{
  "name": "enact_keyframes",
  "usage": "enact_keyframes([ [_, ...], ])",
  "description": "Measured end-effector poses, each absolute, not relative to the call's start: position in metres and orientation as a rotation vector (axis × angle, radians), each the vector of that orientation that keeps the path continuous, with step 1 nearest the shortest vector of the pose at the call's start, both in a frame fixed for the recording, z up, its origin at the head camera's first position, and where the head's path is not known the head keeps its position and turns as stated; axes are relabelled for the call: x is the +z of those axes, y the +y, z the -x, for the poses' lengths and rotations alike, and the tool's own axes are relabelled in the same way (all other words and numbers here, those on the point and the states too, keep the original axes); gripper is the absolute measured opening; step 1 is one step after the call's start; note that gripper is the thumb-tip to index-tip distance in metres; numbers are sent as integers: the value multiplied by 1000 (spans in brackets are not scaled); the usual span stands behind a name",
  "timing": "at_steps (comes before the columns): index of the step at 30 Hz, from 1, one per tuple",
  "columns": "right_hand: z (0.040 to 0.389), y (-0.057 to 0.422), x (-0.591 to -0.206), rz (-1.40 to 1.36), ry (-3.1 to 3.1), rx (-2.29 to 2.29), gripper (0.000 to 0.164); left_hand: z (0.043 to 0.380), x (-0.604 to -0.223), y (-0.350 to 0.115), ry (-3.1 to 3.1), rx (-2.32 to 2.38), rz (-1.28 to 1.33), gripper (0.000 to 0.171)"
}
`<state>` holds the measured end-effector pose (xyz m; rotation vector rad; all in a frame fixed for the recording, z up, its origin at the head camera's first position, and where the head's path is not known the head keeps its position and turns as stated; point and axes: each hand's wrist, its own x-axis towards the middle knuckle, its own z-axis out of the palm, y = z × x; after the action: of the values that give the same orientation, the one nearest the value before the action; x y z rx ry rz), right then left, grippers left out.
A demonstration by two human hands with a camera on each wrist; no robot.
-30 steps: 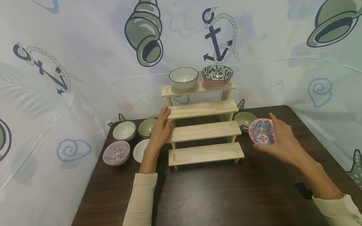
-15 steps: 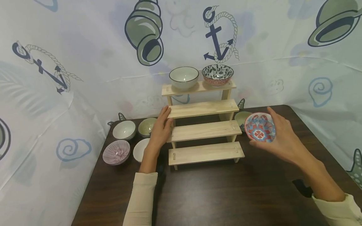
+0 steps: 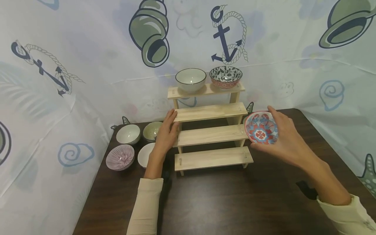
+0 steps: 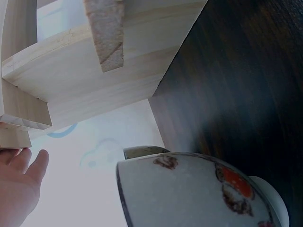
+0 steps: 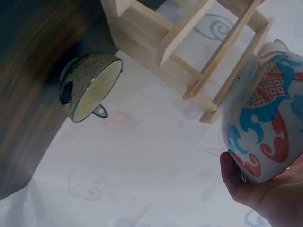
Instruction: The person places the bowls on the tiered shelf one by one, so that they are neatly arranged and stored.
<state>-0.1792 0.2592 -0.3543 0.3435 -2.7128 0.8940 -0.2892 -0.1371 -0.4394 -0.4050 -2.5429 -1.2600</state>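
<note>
My right hand holds a small bowl with a red and blue pattern by its rim, thumb below and fingers above. The bowl is tilted, its inside facing me, and overlaps the right end of a four-step wooden display stand. In the right wrist view the bowl's patterned outside shows above my thumb. My left hand rests against the stand's left end with extended fingers. The left wrist view has its fingertips at a board's edge. On the top step sit a white dark-rimmed bowl and a floral bowl.
Left of the stand are a pale bowl, a green bowl, a purple-striped bowl and a white bowl partly behind my forearm. A speckled bowl stands right of the stand. A printed cloth hangs behind the table.
My right hand has carried the red and blue bowl left and slightly upward to the stand's right end, covering the green bowl behind it. My left hand stays in place.
</note>
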Motion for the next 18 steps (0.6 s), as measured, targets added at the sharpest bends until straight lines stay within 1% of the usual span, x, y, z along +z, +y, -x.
enact_keyframes([
  [7, 178, 245, -348, -394, -2698, 879, 124, 290, -440, -138, -2529, -1261, 416, 52],
  [18, 179, 228, -348, -483, -2669, 853, 123, 291, -441, -139, -2510, -1268, 432, 53],
])
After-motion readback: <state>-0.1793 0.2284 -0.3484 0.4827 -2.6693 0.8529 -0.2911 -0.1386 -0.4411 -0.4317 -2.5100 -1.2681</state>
